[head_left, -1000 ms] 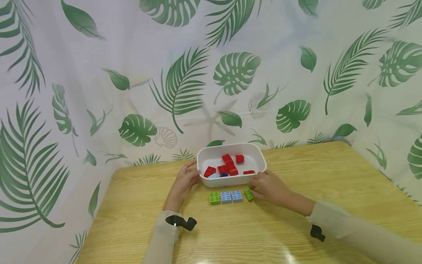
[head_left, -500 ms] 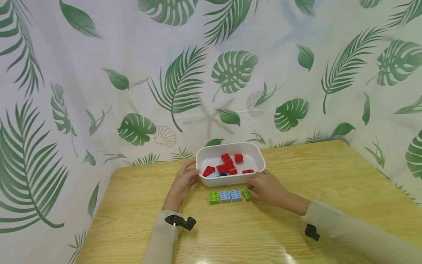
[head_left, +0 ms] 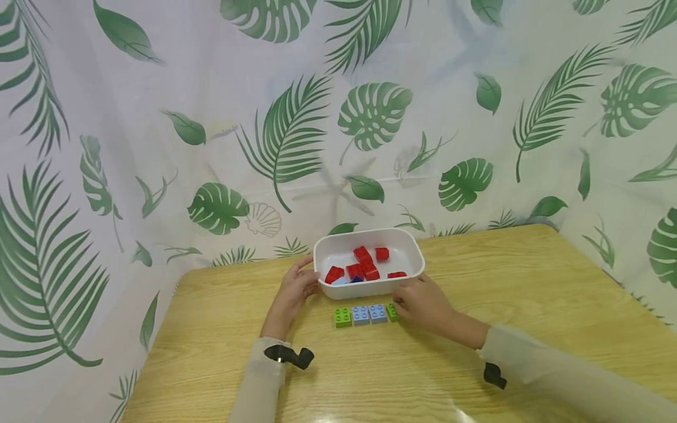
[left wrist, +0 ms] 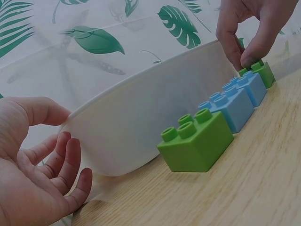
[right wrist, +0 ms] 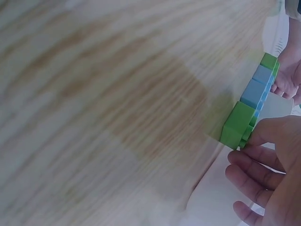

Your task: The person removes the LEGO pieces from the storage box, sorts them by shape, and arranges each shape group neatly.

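Lying at three o'clock of a light-blue brick (head_left: 378, 314), a green studded brick (left wrist: 266, 74) is being pinched by the right hand (head_left: 425, 303). At nine o'clock, the white tub (head_left: 362, 290) is being touched on its rim by the left hand (head_left: 292, 290); whether it is gripping cannot be told. Light, rigid handling is being expected, opposite side walls offering the best hold.

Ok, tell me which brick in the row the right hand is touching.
The green brick at the row's right end, pinched by the right hand; the other green brick and both light-blue bricks stand untouched.
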Demonstrator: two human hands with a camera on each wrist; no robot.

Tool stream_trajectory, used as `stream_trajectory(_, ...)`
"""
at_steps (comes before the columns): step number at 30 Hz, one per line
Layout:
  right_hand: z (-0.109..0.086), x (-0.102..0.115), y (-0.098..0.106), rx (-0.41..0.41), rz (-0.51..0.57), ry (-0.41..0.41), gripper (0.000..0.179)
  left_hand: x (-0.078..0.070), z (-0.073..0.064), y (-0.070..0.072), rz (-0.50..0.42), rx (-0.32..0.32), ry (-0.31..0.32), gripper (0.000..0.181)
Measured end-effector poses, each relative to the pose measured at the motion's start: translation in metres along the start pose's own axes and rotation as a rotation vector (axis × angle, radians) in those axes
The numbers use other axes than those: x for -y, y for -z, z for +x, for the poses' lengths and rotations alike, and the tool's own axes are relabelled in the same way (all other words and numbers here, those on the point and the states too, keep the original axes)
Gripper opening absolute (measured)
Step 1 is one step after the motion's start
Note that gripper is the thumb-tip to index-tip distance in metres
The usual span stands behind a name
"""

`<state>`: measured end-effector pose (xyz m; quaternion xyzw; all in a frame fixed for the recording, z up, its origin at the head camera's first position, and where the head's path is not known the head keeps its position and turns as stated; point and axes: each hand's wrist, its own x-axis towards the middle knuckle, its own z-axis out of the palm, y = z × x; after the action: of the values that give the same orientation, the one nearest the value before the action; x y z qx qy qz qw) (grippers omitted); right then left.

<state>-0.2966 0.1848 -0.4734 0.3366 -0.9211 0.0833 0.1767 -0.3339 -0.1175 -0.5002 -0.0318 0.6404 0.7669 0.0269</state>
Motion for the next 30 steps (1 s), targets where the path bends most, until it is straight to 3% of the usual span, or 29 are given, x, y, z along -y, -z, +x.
stream_trajectory(11, 0.000, -0.002, -0.003, -0.029, -0.011, -0.014, 0.012, 0.000, 0.002, -0.001, -0.007, -0.011, 0.015, 0.054)
stream_trajectory(18, 0.002, -0.004, 0.005, -0.046, 0.012, 0.005, 0.005, 0.000, 0.002, 0.001, -0.007, -0.019, 0.013, 0.053)
stream_trajectory(30, 0.024, -0.009, 0.024, -0.075, 0.075, 0.028, 0.007, -0.002, 0.002, 0.000, -0.007, -0.015, 0.021, 0.054)
